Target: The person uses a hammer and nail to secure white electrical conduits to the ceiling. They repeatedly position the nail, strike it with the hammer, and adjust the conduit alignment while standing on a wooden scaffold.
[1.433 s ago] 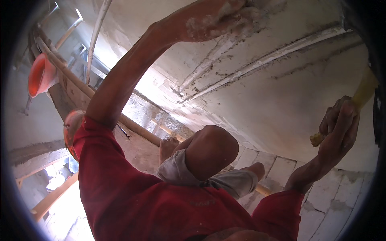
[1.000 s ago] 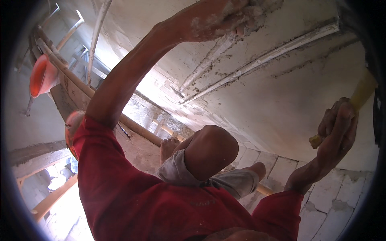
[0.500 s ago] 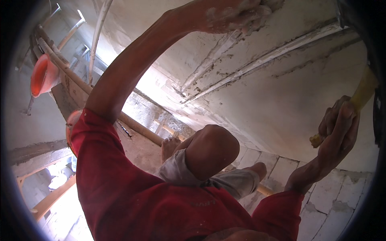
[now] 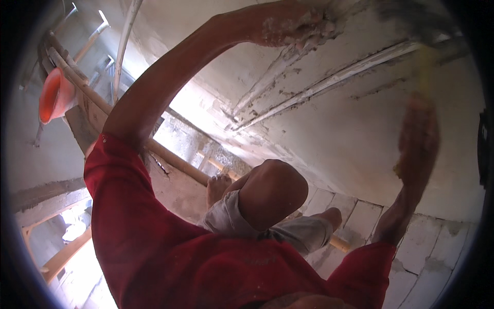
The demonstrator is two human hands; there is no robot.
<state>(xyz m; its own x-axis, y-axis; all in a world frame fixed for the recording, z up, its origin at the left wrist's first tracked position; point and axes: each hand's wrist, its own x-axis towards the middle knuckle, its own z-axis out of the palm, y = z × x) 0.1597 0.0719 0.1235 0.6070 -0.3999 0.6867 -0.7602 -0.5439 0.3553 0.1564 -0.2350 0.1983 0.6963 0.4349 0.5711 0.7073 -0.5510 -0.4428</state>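
My right hand [image 4: 421, 134], smeared by motion, is closed round the yellow handle [image 4: 426, 69] of a hammer. Its dark head [image 4: 414, 20] is a broad blur across the handle's upper end, close to the wall. At the top of the view, my left hand [image 4: 296, 26], dusted with pale powder, has its fingers curled in against the plastered wall [image 4: 329, 139]. What those fingers hold, if anything, is hidden. Beside that hand a rough chipped groove [image 4: 267, 82] runs down the wall, and a pale pipe [image 4: 329, 90] lies in a second groove.
An orange bucket-like container [image 4: 54, 96] hangs at the left by wooden poles [image 4: 85, 90]. A plank [image 4: 177, 190] and a round pole [image 4: 180, 167] lie below me near my bent knee [image 4: 275, 193]. Pale block masonry [image 4: 419, 244] is at the lower right.
My right hand has swung the hammer up and left, toward my left hand. The left hand has shifted slightly down and left and stays at the wall.
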